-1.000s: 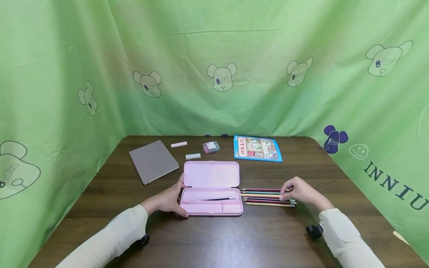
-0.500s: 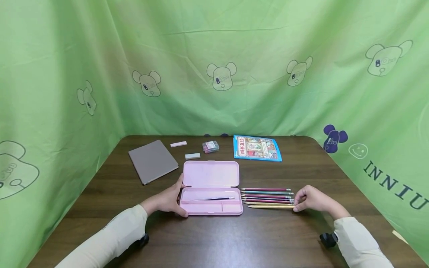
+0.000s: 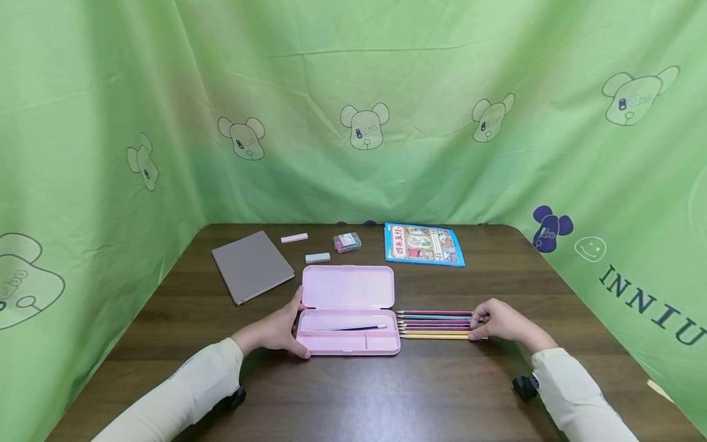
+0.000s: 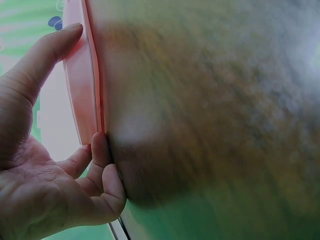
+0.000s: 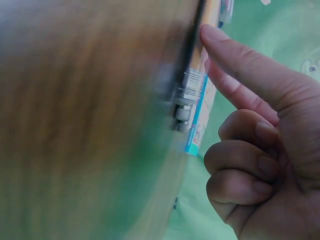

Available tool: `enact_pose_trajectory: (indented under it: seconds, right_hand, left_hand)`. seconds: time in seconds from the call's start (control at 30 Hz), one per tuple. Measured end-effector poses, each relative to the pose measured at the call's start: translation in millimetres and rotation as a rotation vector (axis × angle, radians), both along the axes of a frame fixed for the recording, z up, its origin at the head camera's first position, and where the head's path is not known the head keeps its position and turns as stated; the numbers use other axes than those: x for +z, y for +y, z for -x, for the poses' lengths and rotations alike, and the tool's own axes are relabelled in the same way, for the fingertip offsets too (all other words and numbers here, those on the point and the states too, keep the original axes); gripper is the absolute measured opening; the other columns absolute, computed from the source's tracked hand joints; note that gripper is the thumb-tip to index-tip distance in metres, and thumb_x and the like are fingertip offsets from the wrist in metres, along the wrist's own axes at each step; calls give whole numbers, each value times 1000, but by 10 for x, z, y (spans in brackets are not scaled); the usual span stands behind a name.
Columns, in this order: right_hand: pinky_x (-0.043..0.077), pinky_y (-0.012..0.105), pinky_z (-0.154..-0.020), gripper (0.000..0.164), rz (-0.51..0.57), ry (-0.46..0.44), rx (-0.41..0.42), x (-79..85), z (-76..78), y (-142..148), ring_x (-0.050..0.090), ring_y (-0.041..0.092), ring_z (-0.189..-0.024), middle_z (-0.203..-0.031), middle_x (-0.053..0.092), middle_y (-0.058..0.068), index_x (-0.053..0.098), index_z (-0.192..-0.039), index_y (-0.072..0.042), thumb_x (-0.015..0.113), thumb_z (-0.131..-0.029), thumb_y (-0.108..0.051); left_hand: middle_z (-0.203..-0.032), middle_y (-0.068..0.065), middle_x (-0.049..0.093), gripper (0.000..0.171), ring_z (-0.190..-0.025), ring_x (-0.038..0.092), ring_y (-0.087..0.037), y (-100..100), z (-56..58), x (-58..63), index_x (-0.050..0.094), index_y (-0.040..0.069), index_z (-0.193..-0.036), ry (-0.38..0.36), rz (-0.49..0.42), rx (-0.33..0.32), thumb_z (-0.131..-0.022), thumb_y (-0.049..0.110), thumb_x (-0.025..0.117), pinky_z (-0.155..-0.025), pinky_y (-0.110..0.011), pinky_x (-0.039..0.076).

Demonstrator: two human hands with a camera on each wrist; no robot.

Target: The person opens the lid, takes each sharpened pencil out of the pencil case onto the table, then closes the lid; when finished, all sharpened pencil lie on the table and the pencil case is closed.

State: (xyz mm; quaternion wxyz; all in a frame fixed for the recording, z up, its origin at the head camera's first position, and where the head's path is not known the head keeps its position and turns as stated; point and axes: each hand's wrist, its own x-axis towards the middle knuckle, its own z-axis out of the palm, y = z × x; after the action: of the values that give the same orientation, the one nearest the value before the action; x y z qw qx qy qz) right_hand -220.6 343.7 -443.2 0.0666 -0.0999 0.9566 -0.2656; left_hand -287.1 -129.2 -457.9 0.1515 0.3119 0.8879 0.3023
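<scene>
A pink pencil case (image 3: 348, 287) lies with its lid raised, and one pencil (image 3: 359, 328) rests in it. My left hand (image 3: 274, 328) grips the case's left end, thumb at the front and fingers toward the back. In the left wrist view, the thumb (image 4: 55, 47) lies along the pink side wall. Several pencils (image 3: 433, 327) lie in a row just right of the case, points toward it. My right hand (image 3: 502, 320) holds their eraser ends between thumb and index finger. Blurred pencil ends (image 5: 182, 107) show beside that thumb in the right wrist view; its other fingers are curled.
Behind the case lie a white block (image 3: 317, 258), a pale pink bar (image 3: 294, 238) and a small clear box (image 3: 347, 242). A grey notebook (image 3: 254, 267) sits at left, a blue-edged picture book (image 3: 424, 244) at back right. Green curtain surrounds the table.
My right hand laid a yellow pencil along the front of the row and released it. It then moved left and back onto the pencil ends, and the row became more even. The left hand stayed.
</scene>
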Motion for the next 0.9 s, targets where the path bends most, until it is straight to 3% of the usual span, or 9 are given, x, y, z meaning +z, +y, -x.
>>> enact_pose_trajectory:
  seconds: [0.13, 0.3, 0.5, 0.6, 0.9]
  right_hand:
    - [32, 23, -52, 22, 21, -1, -18, 39, 61, -59, 36, 7, -56, -61, 47, -5, 65, -72, -11, 81, -67, -25]
    - [37, 24, -58, 21, 33, 16, 22, 87, 179, -181, 42, 7, -62, -69, 57, -5, 68, -80, -10, 79, -71, -25]
    - [31, 24, -53, 19, 42, 28, 67, 153, 320, -455, 30, 7, -54, -59, 35, -6, 69, -84, -10, 78, -72, -22]
    - [30, 24, -52, 19, 47, 51, 118, 168, 382, -618, 30, 8, -52, -57, 32, -6, 69, -84, -9, 78, -72, -22]
    - [30, 22, -53, 15, 76, 9, 230, 137, 522, -1096, 32, 8, -54, -61, 43, -7, 71, -83, -13, 78, -73, -21]
  left_hand:
    - [-131, -21, 43, 134, -94, 52, -20, -1, -1, -3, -11, -9, -142, 10, -4, -6, -60, 33, 86, -87, -38, 42]
    - [-131, -20, 43, 134, -97, 51, -22, 3, -1, -5, -11, -9, -142, 17, -8, -3, -59, 32, 86, -88, -39, 41]
    - [-131, -20, 43, 135, -94, 52, -20, 5, -2, 2, -11, -9, -142, 7, -13, -5, -59, 32, 86, -86, -37, 42]
    - [-132, -20, 43, 134, -90, 52, -19, 5, -1, 3, -11, -8, -142, 5, -17, -6, -59, 32, 86, -82, -35, 43]
    - [-131, -20, 42, 134, -91, 51, -19, 0, 7, -14, -11, -8, -143, -3, -19, -9, -60, 32, 86, -81, -34, 43]
